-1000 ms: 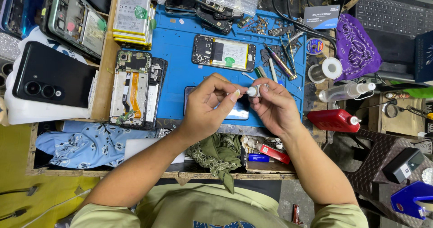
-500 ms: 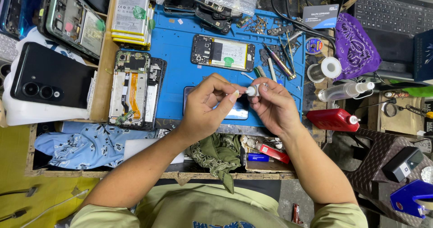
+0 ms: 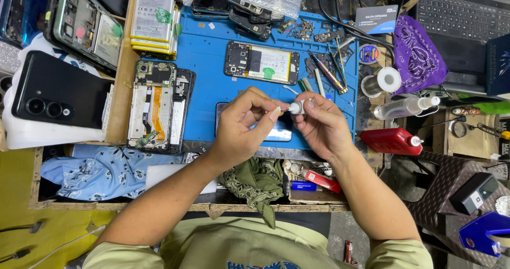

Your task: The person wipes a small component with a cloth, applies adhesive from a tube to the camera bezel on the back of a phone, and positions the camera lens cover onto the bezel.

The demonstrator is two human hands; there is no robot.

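Over blue mat [image 3: 212, 83], right hand [image 3: 324, 128] pinches small white tube [image 3: 296, 107]; left hand [image 3: 241, 125] fingertips grip its tip. Best w/ steady, gentle twist.

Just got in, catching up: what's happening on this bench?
A person sits at a blue work mat strewn with opened phones. Both hands are raised over it: the right hand holds a small white tube, and the left hand pinches at its tip. A dark phone lies face up under the hands; an opened phone lies beyond.
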